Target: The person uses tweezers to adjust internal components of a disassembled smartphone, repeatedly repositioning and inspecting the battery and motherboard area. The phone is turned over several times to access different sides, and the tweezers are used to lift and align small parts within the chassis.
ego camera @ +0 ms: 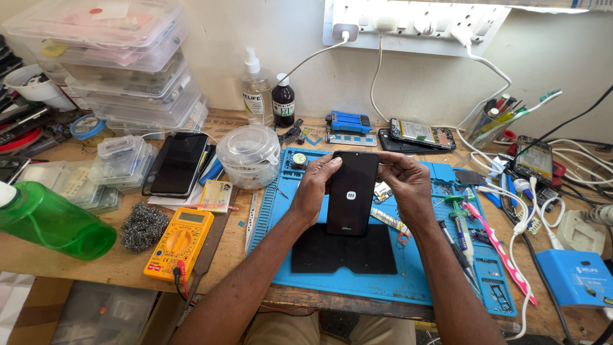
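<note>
A black smartphone (pixel 352 191) with a dark screen and a small white logo is held upright over the blue work mat (pixel 345 281). My left hand (pixel 313 188) grips its left edge, thumb on the upper corner. My right hand (pixel 408 185) holds the right edge near the top. A black pad (pixel 345 255) lies on the mat just below the phone.
A yellow multimeter (pixel 180 241), steel wool (pixel 142 225), a green bottle (pixel 51 220) and a second dark phone (pixel 177 163) lie to the left. A round clear container (pixel 249 155) and stacked plastic boxes (pixel 121 57) stand behind. Tools, a pink toothbrush (pixel 495 239), cables and opened phones (pixel 421 133) crowd the right.
</note>
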`<state>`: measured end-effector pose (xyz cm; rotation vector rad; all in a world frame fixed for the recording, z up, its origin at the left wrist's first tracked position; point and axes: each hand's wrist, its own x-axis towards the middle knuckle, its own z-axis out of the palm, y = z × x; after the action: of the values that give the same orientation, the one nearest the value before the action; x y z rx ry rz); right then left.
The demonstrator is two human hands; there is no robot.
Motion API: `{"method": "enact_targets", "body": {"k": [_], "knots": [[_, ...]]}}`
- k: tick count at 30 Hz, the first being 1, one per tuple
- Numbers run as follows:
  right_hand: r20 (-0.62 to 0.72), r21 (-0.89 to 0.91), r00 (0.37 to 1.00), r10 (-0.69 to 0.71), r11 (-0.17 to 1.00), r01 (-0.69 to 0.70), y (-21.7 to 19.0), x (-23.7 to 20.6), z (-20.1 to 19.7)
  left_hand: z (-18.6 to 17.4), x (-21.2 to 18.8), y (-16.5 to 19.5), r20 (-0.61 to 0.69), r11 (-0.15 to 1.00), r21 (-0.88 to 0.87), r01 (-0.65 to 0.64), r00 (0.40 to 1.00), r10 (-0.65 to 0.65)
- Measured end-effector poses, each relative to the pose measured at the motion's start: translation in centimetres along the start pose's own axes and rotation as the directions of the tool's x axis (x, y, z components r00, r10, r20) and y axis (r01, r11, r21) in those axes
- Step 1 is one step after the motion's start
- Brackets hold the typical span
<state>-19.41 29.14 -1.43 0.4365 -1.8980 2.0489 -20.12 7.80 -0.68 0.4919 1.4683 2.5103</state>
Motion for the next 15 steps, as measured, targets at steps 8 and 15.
{"method": "enact_targets", "body": {"k": [8, 15], "knots": [[-0.001, 0.018, 1.000, -0.015, 1.000, 0.015, 0.46, 0.08, -0.22, -0.03, -0.16, 0.09, 0.047, 1.000, 0.009, -0.028, 0.999, 0.027], [-0.004, 0.014, 1.000, -0.005, 1.000, 0.005, 0.56, 0.01, -0.20, 0.06, -0.25, 0.23, 0.023, 1.000, 0.020, -0.008, 1.000, 0.007]]}}
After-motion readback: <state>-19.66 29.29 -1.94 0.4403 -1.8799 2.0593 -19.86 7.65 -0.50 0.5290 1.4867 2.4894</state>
